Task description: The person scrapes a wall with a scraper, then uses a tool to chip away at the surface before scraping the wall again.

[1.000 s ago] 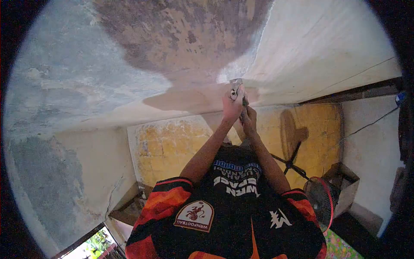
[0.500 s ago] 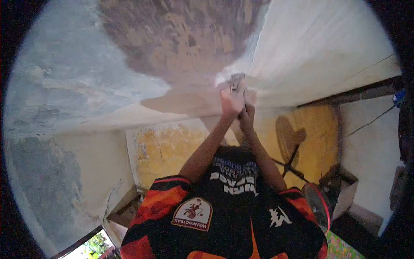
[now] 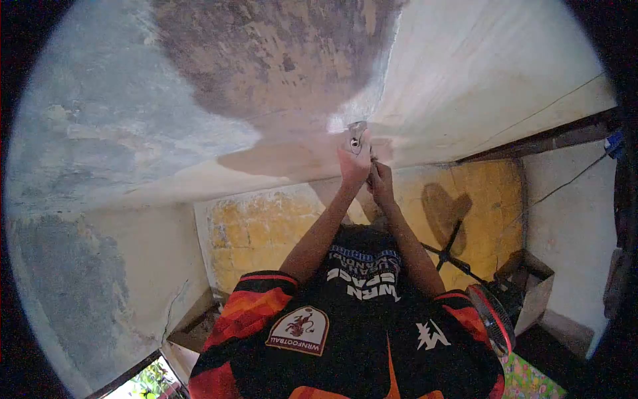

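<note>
Both hands are raised together against the pale wall surface, at the upper middle of the view. My left hand [image 3: 354, 166] is closed around a small greyish tool [image 3: 357, 126] with a round, ring-like spot on it; its exact kind cannot be made out. The tool's top end lies at the wall [image 3: 292, 143], just below a large brownish bare patch [image 3: 286, 60]. Just right of and a little below my left hand, my right hand [image 3: 381, 184] has its fingers closed round what looks like the tool's lower part, mostly hidden.
A yellow wall [image 3: 266, 229] stands behind the arms. At right are a fan [image 3: 492, 319], its shadow, an open cardboard box [image 3: 535, 292] and a dark beam [image 3: 545, 139]. Another box [image 3: 193, 332] and a bright opening [image 3: 149, 382] are at lower left.
My right hand has moved down, away from the wall. My left hand and the tool have shifted slightly left.
</note>
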Available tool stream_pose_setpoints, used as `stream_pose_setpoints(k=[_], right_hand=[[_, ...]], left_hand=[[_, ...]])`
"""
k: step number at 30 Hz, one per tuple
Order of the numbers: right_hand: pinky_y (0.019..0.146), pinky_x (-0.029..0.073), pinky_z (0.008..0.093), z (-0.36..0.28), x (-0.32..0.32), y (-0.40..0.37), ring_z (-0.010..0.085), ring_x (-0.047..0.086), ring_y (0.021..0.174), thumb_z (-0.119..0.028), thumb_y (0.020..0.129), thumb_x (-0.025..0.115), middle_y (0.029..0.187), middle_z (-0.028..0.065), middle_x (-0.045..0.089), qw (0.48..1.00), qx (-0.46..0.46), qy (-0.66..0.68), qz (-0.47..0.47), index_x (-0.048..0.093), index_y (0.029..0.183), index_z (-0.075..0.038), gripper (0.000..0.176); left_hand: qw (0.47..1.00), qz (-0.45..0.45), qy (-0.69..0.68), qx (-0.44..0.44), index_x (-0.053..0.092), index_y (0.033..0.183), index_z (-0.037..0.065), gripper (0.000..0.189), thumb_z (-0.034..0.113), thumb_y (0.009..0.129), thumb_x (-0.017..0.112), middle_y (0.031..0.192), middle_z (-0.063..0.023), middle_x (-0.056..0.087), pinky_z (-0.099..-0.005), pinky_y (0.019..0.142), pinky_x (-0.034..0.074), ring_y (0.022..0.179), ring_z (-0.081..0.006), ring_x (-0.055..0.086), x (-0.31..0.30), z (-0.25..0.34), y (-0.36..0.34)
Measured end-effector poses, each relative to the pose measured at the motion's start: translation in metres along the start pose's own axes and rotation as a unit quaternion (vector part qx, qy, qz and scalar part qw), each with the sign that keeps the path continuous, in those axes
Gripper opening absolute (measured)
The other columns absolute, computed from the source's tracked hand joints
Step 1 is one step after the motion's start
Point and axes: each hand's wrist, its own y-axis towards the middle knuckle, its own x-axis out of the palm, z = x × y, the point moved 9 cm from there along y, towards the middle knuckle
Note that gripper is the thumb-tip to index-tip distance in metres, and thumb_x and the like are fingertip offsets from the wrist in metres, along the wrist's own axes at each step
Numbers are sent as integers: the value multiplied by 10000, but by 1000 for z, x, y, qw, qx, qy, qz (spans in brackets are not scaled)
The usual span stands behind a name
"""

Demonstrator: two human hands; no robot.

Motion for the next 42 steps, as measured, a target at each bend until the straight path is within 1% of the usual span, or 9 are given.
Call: stream_pose_setpoints(k=[5, 10, 14, 17, 22, 26, 31, 37, 42], right_hand=[[421, 309, 243, -8, 11, -21, 57, 409, 471, -394, 971, 521, 603, -32, 464, 995, 88, 41, -18, 593, 979, -41, 361], [481, 417, 298, -51, 6, -28, 114, 511, 526, -257, 962, 566, 642, 59, 554, 995, 37, -77, 43, 513, 1287, -69, 379], [544, 451, 295, -85, 3, -40, 148, 566, 592, -158, 906, 606, 698, 70, 587, 972, -62, -211, 87, 421, 1409, -85, 542], [597, 507, 351, -80, 2, -37, 197, 641, 694, -113, 909, 573, 714, 126, 595, 969, -8, -246, 16, 400, 1429, -115, 547], [641, 498, 290, -88, 11, -40, 149, 616, 706, -48, 889, 546, 822, 73, 642, 992, 103, 78, 6, 357, 1477, -134, 624], [584, 464, 247, -93, 13, -31, 98, 512, 620, -50, 901, 533, 846, 40, 601, 999, -16, -23, 30, 361, 1483, -158, 617], [460, 382, 216, -127, 29, -31, 58, 405, 492, -36, 915, 501, 668, -37, 417, 997, 10, 71, 39, 274, 1522, -189, 665], [451, 386, 222, -122, 47, -20, 57, 428, 480, -57, 910, 511, 614, -32, 427, 992, -21, 4, 127, 296, 1513, -183, 652], [436, 374, 239, -109, 77, -21, 53, 405, 467, -71, 912, 512, 598, -38, 407, 975, -28, 52, 215, 320, 1506, -208, 639]], left_hand=[[999, 5, -8, -33, 599, 752, 4, 269, 200, 935, 597, 563, -37, 583, -300, 473, 425, 491, -119, 548, -5, -2, -7], [963, 13, 238, 128, 617, 804, -26, 284, 222, 939, 589, 559, -106, 580, -337, 483, 433, 505, -158, 564, -12, 17, -18], [770, -154, 585, 203, 568, 1282, 72, 388, 259, 943, 542, 1033, -175, 662, -438, 677, 488, 807, -290, 632, 8, -1, -42], [863, -262, 418, -112, 533, 1295, 44, 391, 260, 970, 527, 1141, -173, 631, -411, 711, 518, 893, -272, 633, -6, -44, -48], [965, -181, 0, -187, 524, 1273, 20, 372, 278, 1005, 502, 1112, -87, 619, -361, 778, 547, 974, -201, 623, -24, -18, -89], [945, -196, -106, -238, 524, 1276, 4, 425, 329, 1001, 521, 1066, -69, 619, -317, 820, 522, 928, -151, 611, -32, -24, -120], [932, -276, -2, -235, 537, 1230, 19, 363, 296, 996, 521, 984, -58, 629, -294, 702, 525, 858, -139, 615, -27, -25, -130], [926, -353, 68, -119, 593, 1017, 16, 280, 283, 995, 510, 756, -66, 621, -272, 478, 432, 559, -108, 558, -52, -10, -88], [864, -433, 199, -163, 544, 860, 11, 296, 276, 989, 515, 497, -26, 505, -277, 372, 329, 388, -102, 456, -97, -4, -65]])
